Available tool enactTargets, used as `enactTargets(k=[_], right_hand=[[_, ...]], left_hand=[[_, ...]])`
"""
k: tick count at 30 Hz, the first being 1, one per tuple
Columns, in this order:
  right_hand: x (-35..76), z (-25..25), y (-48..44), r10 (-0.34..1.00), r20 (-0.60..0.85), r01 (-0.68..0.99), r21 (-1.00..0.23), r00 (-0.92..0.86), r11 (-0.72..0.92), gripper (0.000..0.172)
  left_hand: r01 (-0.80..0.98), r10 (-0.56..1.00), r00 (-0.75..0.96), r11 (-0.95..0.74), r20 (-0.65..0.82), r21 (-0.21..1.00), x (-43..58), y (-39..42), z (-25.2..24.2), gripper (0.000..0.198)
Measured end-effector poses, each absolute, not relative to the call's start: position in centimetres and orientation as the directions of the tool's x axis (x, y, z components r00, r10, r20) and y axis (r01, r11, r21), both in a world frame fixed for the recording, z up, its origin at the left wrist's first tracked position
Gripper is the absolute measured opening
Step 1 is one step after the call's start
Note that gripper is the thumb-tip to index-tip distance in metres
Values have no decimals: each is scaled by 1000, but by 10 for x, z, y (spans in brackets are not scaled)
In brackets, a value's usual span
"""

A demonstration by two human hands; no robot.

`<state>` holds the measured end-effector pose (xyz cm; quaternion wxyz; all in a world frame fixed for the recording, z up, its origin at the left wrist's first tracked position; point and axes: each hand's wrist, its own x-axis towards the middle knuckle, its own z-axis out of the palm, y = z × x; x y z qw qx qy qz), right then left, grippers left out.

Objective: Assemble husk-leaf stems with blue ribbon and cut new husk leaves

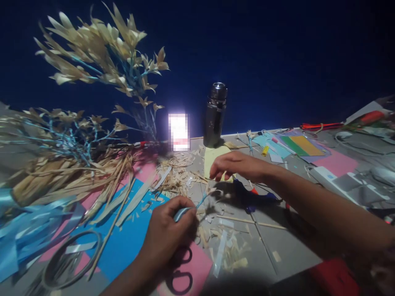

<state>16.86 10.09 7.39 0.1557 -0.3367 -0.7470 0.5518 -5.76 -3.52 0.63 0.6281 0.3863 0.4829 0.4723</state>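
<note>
Setting: grey bench under a dark blue backdrop, littered with paper scraps and straw-coloured shavings.
Near edge: black-handled scissors lie on a pink sheet, just below the left hand; a red object sits at the near right corner, too blurred to identify.
Left hand: clenched around a roll of light blue tape, with a strip of it running up and right toward a small leaf sprig.
Right hand: fingers pinched together above the sprig; whether they actually grip anything I cannot tell.
Under the hands: blue sheet to the left, thin wooden sticks and a dark blue tool to the right.
Left side: heap of dried strips and blue ribbon, with a metal ring near the corner.
Middle: yellow sheet just behind the right hand.
Far edge: dark metal flask standing upright, a bright white light beside it, and a tall spray of pale leaves on blue stems at the far left.
Far right: coloured paper sheets spread flat.
</note>
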Motion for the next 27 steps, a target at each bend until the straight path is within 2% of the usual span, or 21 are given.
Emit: enactTargets(k=[2,4,6,8,10,11,13,15,20,23,25,27], right_hand=[[175,70,99,813,-48,272,-952,-581,138,28],[180,65,90,832,0,293,-936,-554,196,16],[180,63,75,786,156,330,-846,-599,419,36],[177,66,57,625,392,340,-587,-675,735,54],[170,70,44,407,542,307,-269,-735,913,45],[167,72,41,328,584,301,-147,-742,942,35],[160,72,39,245,617,312,2,-748,950,15],[155,68,43,207,604,316,78,-770,946,12],[155,64,50,125,533,252,172,-837,952,16],[157,74,48,199,366,258,120,-909,959,12],[156,82,48,268,239,285,38,-933,958,10],[152,88,51,330,153,320,-85,-932,944,8]], left_hand=[[-370,919,180,393,-349,842,-58,-32,10,18],[-499,858,333,511,-390,699,-59,-29,11,22],[-544,822,441,565,-361,620,-59,-27,10,22],[-556,795,500,598,-343,577,-58,-26,9,22],[-551,766,542,634,-345,542,-58,-25,8,22],[-543,748,564,655,-351,525,-58,-25,9,22],[-519,712,600,694,-365,499,-58,-24,10,23],[-499,687,626,717,-369,487,-59,-24,11,23],[-467,707,603,689,-370,555,-59,-28,11,20],[-417,841,375,529,-390,739,-55,-34,11,20],[-255,934,143,355,-328,900,-53,-38,11,18],[17,992,6,122,-122,992,-53,-40,10,12]])
